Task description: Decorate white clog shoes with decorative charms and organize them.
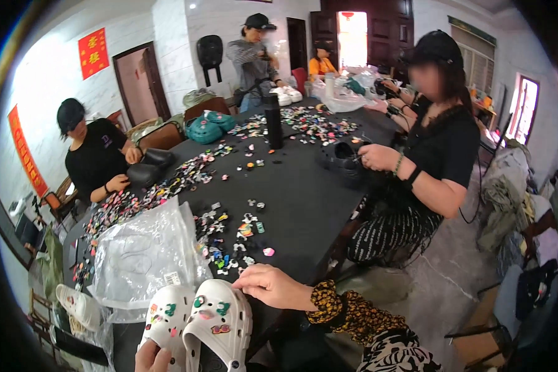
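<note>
Two white clogs stand side by side at the near edge of the table, toes pointing away from me. The left clog point(165, 316) carries several small colourful charms, and my left hand point(152, 358) grips its near side, partly cut off by the lower edge. More charms, green and reddish ones, sit on the right clog point(219, 322). At the outer side of that clog's toe, my right hand point(268, 286) has its fingertips pinched together. Whether a small charm is between them is hidden.
A clear plastic bag point(144, 260) lies beyond the clogs, with loose charms point(195, 170) strewn over the dark table point(291, 204). A black bottle point(273, 121) stands upright mid-table. Co-workers handle dark clogs point(341, 162) on both sides. Teal clogs point(208, 127) lie farther back.
</note>
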Action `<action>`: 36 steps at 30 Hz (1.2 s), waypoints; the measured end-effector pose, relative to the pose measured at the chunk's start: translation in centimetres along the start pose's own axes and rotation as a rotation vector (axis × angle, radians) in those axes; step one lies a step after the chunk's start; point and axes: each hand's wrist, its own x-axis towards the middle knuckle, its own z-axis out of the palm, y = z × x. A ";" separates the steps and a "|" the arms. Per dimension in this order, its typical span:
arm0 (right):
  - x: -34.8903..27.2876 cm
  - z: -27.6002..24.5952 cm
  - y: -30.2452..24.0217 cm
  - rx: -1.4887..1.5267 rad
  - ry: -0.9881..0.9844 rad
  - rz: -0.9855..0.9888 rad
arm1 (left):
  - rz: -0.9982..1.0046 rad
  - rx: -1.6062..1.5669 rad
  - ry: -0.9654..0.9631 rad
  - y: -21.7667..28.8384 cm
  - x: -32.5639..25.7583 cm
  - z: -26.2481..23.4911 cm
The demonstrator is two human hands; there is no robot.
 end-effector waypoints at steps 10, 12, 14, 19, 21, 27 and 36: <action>-2.5 3.0 3.7 0.072 0.167 0.133 | -0.039 0.024 0.120 -0.3 -1.2 -1.8; -2.6 3.4 3.5 -0.022 0.173 0.103 | -0.069 -0.092 0.218 -0.9 -1.0 -2.4; -2.7 3.4 2.9 -0.075 0.167 0.108 | -0.070 -0.141 0.257 -1.8 -0.9 -3.2; -2.4 3.7 1.8 -0.135 0.187 0.061 | 0.060 -0.292 0.401 -6.5 0.1 -6.7; -2.5 3.9 2.0 -0.164 0.196 0.069 | 0.068 -0.302 0.338 -7.6 0.7 -6.8; -2.5 4.5 2.1 -0.342 0.229 0.006 | 0.057 0.059 0.238 -7.6 0.1 -6.5; -2.4 5.4 2.0 -0.504 0.268 -0.040 | 0.049 -0.363 0.106 -10.8 0.9 -8.4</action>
